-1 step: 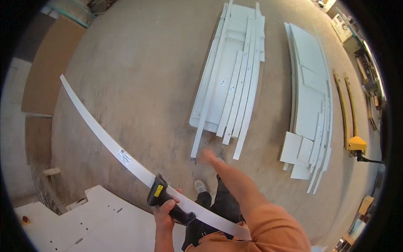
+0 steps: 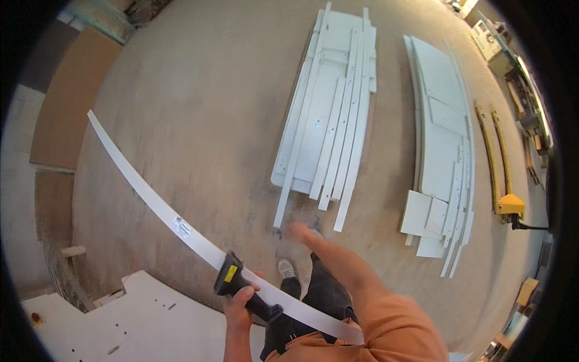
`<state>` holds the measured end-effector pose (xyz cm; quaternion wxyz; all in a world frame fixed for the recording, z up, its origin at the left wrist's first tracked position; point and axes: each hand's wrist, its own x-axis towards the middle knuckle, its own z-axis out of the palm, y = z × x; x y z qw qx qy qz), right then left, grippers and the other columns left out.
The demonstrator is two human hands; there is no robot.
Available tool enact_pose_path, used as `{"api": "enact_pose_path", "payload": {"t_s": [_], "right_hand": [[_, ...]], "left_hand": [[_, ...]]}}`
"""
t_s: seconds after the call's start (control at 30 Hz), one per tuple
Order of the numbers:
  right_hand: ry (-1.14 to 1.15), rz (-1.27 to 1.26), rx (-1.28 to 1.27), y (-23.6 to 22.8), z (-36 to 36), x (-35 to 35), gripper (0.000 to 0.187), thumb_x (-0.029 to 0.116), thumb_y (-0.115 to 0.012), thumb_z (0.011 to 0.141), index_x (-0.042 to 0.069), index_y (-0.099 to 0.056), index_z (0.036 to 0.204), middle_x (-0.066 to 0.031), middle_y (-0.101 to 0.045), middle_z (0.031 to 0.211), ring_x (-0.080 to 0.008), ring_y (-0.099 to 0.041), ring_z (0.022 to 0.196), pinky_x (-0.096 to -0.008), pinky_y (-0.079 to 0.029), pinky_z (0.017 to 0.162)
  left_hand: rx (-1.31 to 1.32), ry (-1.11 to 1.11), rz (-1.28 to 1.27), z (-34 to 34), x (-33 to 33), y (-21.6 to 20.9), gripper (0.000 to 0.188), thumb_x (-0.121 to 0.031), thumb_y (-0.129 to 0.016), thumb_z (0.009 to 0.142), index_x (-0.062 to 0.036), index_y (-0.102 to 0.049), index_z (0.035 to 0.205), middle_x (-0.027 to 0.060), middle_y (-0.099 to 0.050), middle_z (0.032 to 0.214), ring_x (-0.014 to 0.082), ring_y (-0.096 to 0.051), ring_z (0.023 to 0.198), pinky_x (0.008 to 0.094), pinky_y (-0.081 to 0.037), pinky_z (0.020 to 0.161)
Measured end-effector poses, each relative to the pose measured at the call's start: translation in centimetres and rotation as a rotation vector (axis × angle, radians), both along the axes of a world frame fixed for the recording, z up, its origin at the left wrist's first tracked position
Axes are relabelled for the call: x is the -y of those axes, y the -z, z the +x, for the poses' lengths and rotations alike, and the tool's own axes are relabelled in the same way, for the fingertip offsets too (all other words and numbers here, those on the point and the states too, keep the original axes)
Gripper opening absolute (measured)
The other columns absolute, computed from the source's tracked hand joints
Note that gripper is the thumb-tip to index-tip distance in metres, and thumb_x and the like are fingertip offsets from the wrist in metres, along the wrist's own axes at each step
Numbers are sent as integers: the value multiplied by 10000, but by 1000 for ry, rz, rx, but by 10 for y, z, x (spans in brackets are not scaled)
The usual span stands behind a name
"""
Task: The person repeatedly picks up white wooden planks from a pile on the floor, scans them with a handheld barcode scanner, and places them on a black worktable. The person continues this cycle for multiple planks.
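A long, narrow white strip point(image 2: 148, 193) with a printed label slants across in front of me, its near end against my body. My left hand point(image 2: 242, 300) is closed around a black handheld barcode scanner point(image 2: 260, 306) with a yellow sticker. The scanner lies against the strip, and fingertips of the same hand show past the strip's far edge, so it grips both. My right hand point(image 2: 295, 231), smeared by motion, is stretched forward close to the near ends of white strips point(image 2: 286, 202) lying on a stack of white panels point(image 2: 300, 182). Its fingers cannot be made out.
A second stack of white panels point(image 2: 435, 166) lies to the right on the concrete floor. Beyond it is a yellow pallet jack point(image 2: 509, 205). White drilled boards point(image 2: 145, 323) are at my lower left. Brown sheets point(image 2: 69, 114) line the left wall, and shelving stands far right.
The view has shifted slightly, so the stacks sit a little further left. My left hand keeps its hold on the scanner and strip; my right arm stays stretched toward the stack.
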<state>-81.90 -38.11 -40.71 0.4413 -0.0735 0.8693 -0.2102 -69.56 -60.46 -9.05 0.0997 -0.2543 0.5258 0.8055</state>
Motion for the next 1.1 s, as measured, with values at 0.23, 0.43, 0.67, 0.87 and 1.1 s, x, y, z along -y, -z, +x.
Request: {"api": "enact_pose_path", "payload": {"t_s": [0.23,0.43,0.67,0.87,1.1], "right_hand": [[436,-660,321,-234,212,-97,621,463,-586,987,-14,-485,1372,-172,-629,1228,-311,-610,1118,-473,-489,945],[532,105,20,-324,452,-145,591,370,-805,801,27,-539,1201,-236,-643,1115,-424,-617,1056,-486,-500,878],[1030,526,1,-321,763,-170,610,349,-906,644,21,-602,1059,-225,-655,1067,-416,-624,1033,-474,-508,890],[1163,515,451,-287,976,-119,718,460,-919,613,-11,-617,1064,-225,-679,1043,-404,-647,1027,-484,-519,883],[1259,610,261,-278,1032,-54,607,461,-758,768,-15,-629,1122,-256,-688,995,-427,-663,952,-510,-528,817]], "left_hand": [[-9,64,148,19,-37,54,225,-170,-711,822,-5,-675,971,121,-687,1028,192,-638,920,323,-514,840],[-71,202,79,16,-107,101,282,-242,-739,837,-1,-672,968,35,-669,840,85,-602,674,258,-459,573],[96,599,-88,59,-224,91,253,-239,-777,822,-40,-671,936,17,-641,729,92,-511,478,257,-347,411],[48,864,18,107,-341,105,268,-334,-733,842,-87,-632,820,19,-640,696,85,-496,421,249,-308,340],[68,1230,169,135,-480,124,353,-442,-681,857,-93,-660,804,-4,-582,627,92,-469,421,241,-282,362]]}}
